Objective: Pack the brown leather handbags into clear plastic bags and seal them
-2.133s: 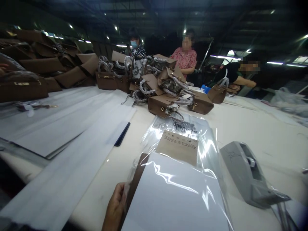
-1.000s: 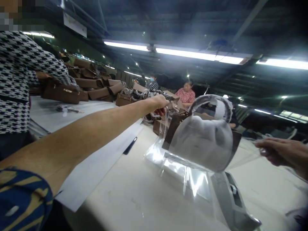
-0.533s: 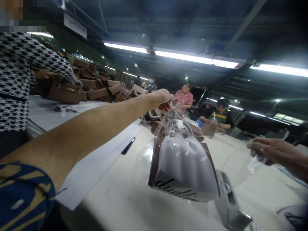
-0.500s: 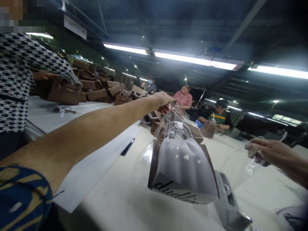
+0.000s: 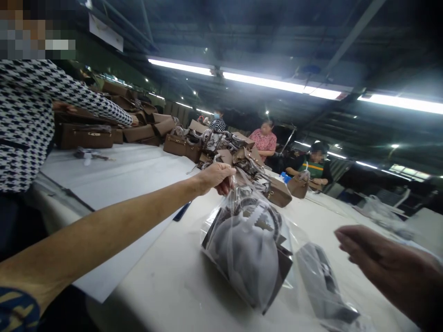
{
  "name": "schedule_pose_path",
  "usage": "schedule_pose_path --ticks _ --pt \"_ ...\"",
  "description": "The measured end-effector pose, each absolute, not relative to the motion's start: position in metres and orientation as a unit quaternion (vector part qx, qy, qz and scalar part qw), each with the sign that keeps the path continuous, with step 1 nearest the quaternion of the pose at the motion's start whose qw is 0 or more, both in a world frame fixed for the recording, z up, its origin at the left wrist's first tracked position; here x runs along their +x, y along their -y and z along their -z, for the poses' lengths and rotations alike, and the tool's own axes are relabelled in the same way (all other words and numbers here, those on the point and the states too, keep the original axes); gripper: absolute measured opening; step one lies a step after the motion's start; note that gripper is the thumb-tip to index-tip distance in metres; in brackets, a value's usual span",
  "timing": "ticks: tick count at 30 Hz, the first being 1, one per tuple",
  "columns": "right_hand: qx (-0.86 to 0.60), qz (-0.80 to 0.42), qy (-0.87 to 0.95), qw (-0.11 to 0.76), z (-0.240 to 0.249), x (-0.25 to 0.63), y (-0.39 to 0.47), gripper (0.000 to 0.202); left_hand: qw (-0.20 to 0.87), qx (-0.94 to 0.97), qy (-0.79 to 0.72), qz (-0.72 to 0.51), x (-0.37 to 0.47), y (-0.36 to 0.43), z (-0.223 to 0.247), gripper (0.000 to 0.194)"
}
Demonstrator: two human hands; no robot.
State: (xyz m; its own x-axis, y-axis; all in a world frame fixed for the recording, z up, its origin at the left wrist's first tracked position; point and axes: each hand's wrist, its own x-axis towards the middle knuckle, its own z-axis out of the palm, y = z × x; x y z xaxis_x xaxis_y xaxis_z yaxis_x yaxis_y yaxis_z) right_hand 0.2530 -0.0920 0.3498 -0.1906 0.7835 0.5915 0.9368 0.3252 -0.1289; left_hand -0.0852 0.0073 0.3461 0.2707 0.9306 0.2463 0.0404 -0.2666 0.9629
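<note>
My left hand [image 5: 221, 177] grips the gathered top of a clear plastic bag, which holds a brown handbag [image 5: 249, 249] with a pale cloth pouch at its front. The bagged handbag hangs tilted, low over the white table [image 5: 162, 272]. At the right, my right hand [image 5: 380, 263] is raised over the table with its fingers stretched out and nothing visible in it. Between the hands, a grey item in clear plastic [image 5: 321, 281] lies on the table.
A large pile of brown handbags [image 5: 238, 157] lies beyond my left hand. A dark flat object [image 5: 182, 212] is beside my forearm. A person in a houndstooth top [image 5: 27, 115] reaches over handbags at left; other people are behind the table. Crumpled plastic [image 5: 384, 212] lies at right.
My left hand has moved down and left with the bagged handbag, which has turned. My right hand has let go of the clear plastic it held. The houndstooth sleeve reaches farther right.
</note>
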Motion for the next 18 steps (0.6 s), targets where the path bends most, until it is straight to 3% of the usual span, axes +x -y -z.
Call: schedule_pose_path --ticks 3,8,10,12,14,18 --pt "-0.444 0.054 0.872 0.2 -0.366 0.198 0.09 0.027 0.473 0.645 -0.373 -0.47 -0.079 -0.008 -0.351 0.025" --pt "-0.488 0.1 0.857 0.13 -0.352 0.153 0.042 0.037 0.476 0.662 -0.341 -0.468 -0.082 -0.002 -0.346 0.025" --pt "-0.497 0.002 0.861 0.112 -0.344 0.149 0.016 0.041 0.478 0.666 -0.327 -0.47 -0.08 -0.002 -0.344 0.024" --pt "-0.49 -0.177 0.847 0.104 -0.339 0.145 -0.004 0.041 0.476 0.664 -0.314 -0.484 -0.074 -0.004 -0.345 0.026" --pt "-0.495 -0.295 0.807 0.131 -0.336 0.141 -0.016 0.043 0.475 0.656 -0.305 -0.501 -0.067 -0.011 -0.35 0.027" --pt "-0.54 -0.376 0.694 0.292 -0.347 0.157 -0.017 0.039 0.457 0.553 -0.289 -0.634 -0.07 -0.026 -0.347 0.023"
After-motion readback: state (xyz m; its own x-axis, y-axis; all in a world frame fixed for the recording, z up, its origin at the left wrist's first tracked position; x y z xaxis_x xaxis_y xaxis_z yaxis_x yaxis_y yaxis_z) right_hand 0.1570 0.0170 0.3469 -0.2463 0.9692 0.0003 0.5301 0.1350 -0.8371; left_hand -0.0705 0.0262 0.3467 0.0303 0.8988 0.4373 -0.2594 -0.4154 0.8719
